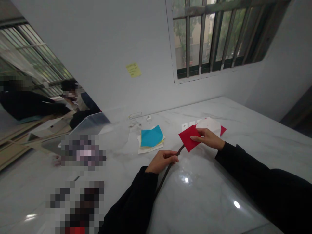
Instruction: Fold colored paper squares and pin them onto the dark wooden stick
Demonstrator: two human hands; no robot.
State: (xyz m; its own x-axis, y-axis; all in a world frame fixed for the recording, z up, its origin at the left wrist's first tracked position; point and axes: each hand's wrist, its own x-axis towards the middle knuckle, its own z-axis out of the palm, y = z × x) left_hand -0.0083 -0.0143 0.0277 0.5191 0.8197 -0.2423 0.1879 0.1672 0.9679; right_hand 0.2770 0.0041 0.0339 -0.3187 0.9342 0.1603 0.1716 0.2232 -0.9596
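Over the near side of the marble table [253, 152], the two hands are apart but close; the left hand [162, 161] is closed in a loose fist around a dark strip [168, 171], held near its upper end, so a short stub pokes up and right while the long tail drops toward the near edge beside the black sleeve [131, 201]; the right hand [209, 139] pinches a red card [188, 138] by its right side, which leaves most of the card sticking out left, clear of the fingers; that grip seems to present the card's lower edge to the stub, and the two look like they're touching, though it's hard to be sure from this angle; just far of the hands, a blue sheet [151, 136] sits on a small paper stack, while a white sheet [208, 124] lies over another red one [223, 130] behind the right hand; the far edge of the table meets the wall, with a yellow sticky note [133, 70] above; the polished top runs on to the right and near, giving both forearms room; left of the hands stands a clear panel [90, 125], and the blurred stuff near it can't be made out.
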